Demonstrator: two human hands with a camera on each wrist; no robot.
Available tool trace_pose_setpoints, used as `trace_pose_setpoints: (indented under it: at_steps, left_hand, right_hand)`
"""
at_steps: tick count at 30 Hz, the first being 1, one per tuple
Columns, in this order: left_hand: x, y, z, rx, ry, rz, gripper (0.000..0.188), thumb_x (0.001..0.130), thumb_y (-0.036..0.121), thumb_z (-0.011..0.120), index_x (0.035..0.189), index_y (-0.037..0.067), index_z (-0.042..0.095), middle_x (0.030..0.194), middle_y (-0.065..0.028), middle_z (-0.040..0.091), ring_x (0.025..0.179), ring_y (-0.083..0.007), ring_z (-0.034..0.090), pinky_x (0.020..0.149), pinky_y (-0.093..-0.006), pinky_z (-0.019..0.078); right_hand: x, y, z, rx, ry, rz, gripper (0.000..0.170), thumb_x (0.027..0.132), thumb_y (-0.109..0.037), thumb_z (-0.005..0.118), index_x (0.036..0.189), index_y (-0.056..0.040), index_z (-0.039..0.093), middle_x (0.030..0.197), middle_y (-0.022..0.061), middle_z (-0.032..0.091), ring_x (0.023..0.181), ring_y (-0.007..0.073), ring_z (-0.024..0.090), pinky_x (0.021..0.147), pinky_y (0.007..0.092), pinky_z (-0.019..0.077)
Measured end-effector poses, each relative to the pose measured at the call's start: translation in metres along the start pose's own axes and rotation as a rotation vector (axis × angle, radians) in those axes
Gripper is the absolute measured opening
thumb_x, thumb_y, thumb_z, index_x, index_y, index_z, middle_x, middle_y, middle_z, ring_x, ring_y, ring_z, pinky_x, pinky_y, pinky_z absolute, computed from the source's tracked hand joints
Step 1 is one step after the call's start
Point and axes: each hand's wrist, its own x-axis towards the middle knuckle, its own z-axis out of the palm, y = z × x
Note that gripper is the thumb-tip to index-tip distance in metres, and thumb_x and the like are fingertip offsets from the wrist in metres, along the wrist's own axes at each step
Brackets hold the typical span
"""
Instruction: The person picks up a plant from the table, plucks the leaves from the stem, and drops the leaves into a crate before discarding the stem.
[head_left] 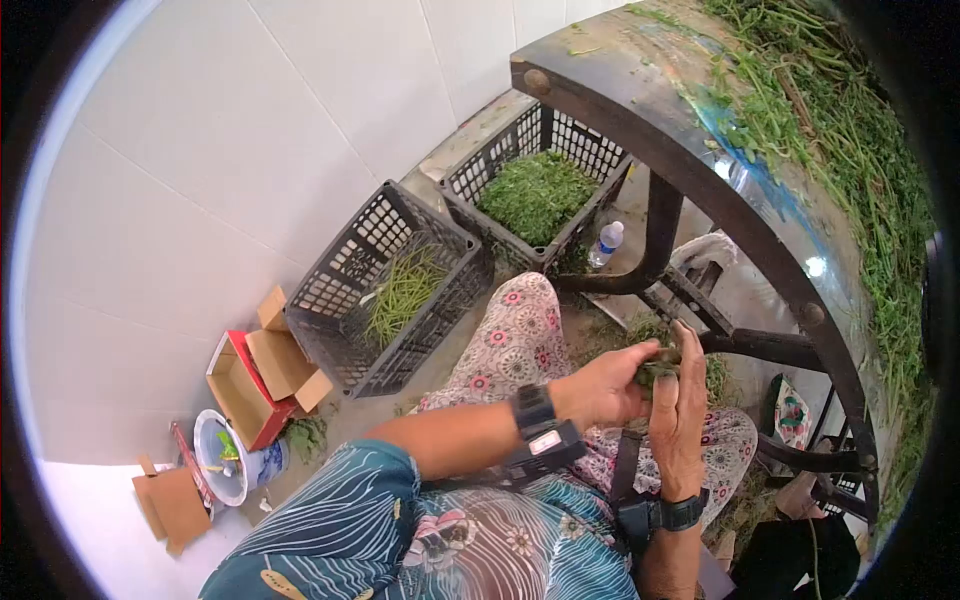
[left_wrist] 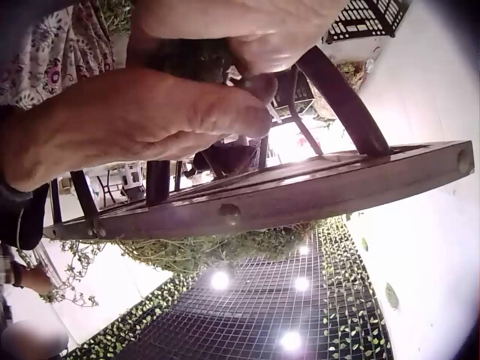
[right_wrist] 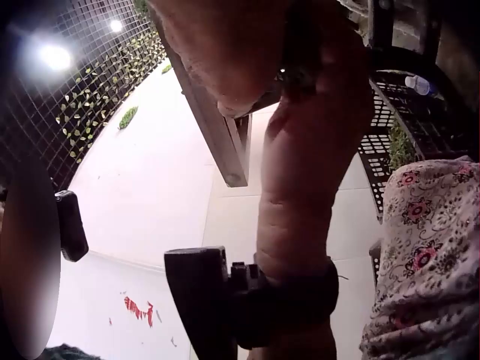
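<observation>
"How are the hands posed above the floral trousers (head_left: 508,345)?"

"The left hand (head_left: 605,388) reaches inward from a bent elbow, fingers curled round green leaves (head_left: 650,374); the right hand (head_left: 680,408) angles upward, fingertips pointing away from the body."

"And the grip?"

"The leaves sit between both hands, near the table (head_left: 660,145), pinched by the right thumb and fingers, their exact contact partly hidden."

Along the white wall (head_left: 230,150) you have an open red box (head_left: 237,385), a blue-and-white pot (head_left: 268,466) just beside it and a brown carton (head_left: 172,507). You also see a clear bottle (head_left: 607,243), plus a dark grid (left_wrist: 247,306) with glowing lights (left_wrist: 291,341).
</observation>
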Motion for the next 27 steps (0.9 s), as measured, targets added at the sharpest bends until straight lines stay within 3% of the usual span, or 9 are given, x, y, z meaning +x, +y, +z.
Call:
trace_pose_setpoints:
  at_steps: [2, 5, 7, 9, 11, 13, 18, 21, 27]
  left_hand:
    - [-0.011, 0.012, 0.005, -0.043, 0.097, 0.031, 0.031, 0.095, 0.031, 0.040, 0.105, 0.005, 0.053, 0.099, -0.0100, 0.061, 0.095, -0.0252, 0.057, 0.087, -0.0434, 0.0446]
    - [-0.012, 0.061, -0.006, -0.149, -0.039, 0.116, 0.034, 0.095, 0.030, 0.039, 0.107, 0.001, 0.051, 0.101, -0.0147, 0.059, 0.098, -0.0314, 0.055, 0.089, -0.0470, 0.0429]
    - [-0.022, 0.118, 0.015, -0.072, -0.159, 0.300, 0.042, 0.092, 0.035, 0.043, 0.115, -0.001, 0.042, 0.108, -0.0215, 0.053, 0.101, -0.0367, 0.052, 0.087, -0.0527, 0.0440]
    - [-0.029, 0.152, 0.050, -0.223, 0.286, 0.593, 0.056, 0.092, 0.039, 0.042, 0.128, 0.001, 0.023, 0.126, -0.0230, 0.039, 0.115, -0.0401, 0.041, 0.091, -0.0546, 0.0403]
    - [-0.015, 0.184, -0.019, 0.345, 0.093, 0.761, 0.061, 0.092, 0.041, 0.042, 0.131, 0.003, 0.013, 0.132, -0.0229, 0.031, 0.121, -0.0423, 0.033, 0.093, -0.0555, 0.0386]
    - [-0.020, 0.183, -0.008, -0.080, 0.297, 0.585, 0.059, 0.093, 0.038, 0.041, 0.131, 0.004, 0.012, 0.134, -0.0224, 0.027, 0.116, -0.0414, 0.039, 0.092, -0.0539, 0.0402]
    - [-0.023, 0.150, -0.051, 0.045, 0.156, 0.433, 0.030, 0.093, 0.029, 0.044, 0.109, 0.004, 0.049, 0.110, -0.0159, 0.055, 0.091, -0.0282, 0.057, 0.081, -0.0473, 0.0478]
    - [-0.027, 0.117, -0.033, 0.155, 0.267, 0.398, 0.028, 0.094, 0.028, 0.043, 0.103, 0.005, 0.056, 0.100, -0.0107, 0.062, 0.097, -0.0286, 0.057, 0.083, -0.0444, 0.0470]
    - [-0.036, 0.084, -0.006, 0.221, 0.113, 0.275, 0.023, 0.093, 0.025, 0.046, 0.103, 0.007, 0.057, 0.095, -0.0071, 0.062, 0.085, -0.0221, 0.058, 0.076, -0.0382, 0.0468]
  right_hand:
    - [0.000, 0.000, -0.001, 0.175, 0.053, 0.081, 0.040, 0.089, -0.024, 0.039, 0.122, -0.0001, 0.045, 0.126, 0.0179, 0.045, 0.117, 0.0315, 0.043, 0.095, 0.0379, 0.0356]
    - [-0.001, 0.013, -0.015, 0.213, -0.148, 0.208, 0.038, 0.089, -0.022, 0.041, 0.120, -0.0015, 0.046, 0.122, 0.0171, 0.049, 0.112, 0.0291, 0.048, 0.093, 0.0356, 0.0369]
    - [-0.007, 0.022, -0.013, 0.212, -0.129, 0.224, 0.034, 0.089, -0.020, 0.043, 0.116, -0.0016, 0.049, 0.114, 0.0159, 0.053, 0.100, 0.0277, 0.054, 0.087, 0.0332, 0.0411]
    - [-0.010, 0.023, -0.016, 0.217, -0.172, 0.284, 0.033, 0.089, -0.020, 0.044, 0.115, -0.0011, 0.050, 0.111, 0.0156, 0.055, 0.096, 0.0273, 0.056, 0.084, 0.0323, 0.0429]
    - [-0.009, 0.017, -0.020, 0.209, -0.166, 0.270, 0.033, 0.088, -0.021, 0.046, 0.114, -0.0009, 0.051, 0.105, 0.0150, 0.057, 0.092, 0.0246, 0.058, 0.079, 0.0324, 0.0455]
    - [-0.011, 0.017, -0.022, 0.242, -0.150, 0.292, 0.033, 0.088, -0.021, 0.046, 0.114, -0.0013, 0.051, 0.104, 0.0152, 0.058, 0.092, 0.0234, 0.058, 0.079, 0.0326, 0.0463]
    - [-0.014, 0.028, -0.034, 0.270, -0.044, 0.325, 0.025, 0.083, -0.009, 0.051, 0.106, -0.0006, 0.055, 0.095, 0.0109, 0.060, 0.088, 0.0184, 0.059, 0.077, 0.0308, 0.0471]
    - [-0.013, 0.022, -0.061, 0.250, 0.106, 0.330, 0.021, 0.082, -0.006, 0.052, 0.102, -0.0004, 0.057, 0.092, 0.0090, 0.061, 0.085, 0.0153, 0.058, 0.076, 0.0291, 0.0464]
    - [-0.004, 0.009, -0.113, 0.189, 0.528, 0.227, 0.016, 0.084, -0.003, 0.051, 0.098, 0.0002, 0.058, 0.090, 0.0076, 0.060, 0.083, 0.0148, 0.056, 0.076, 0.0273, 0.0443]
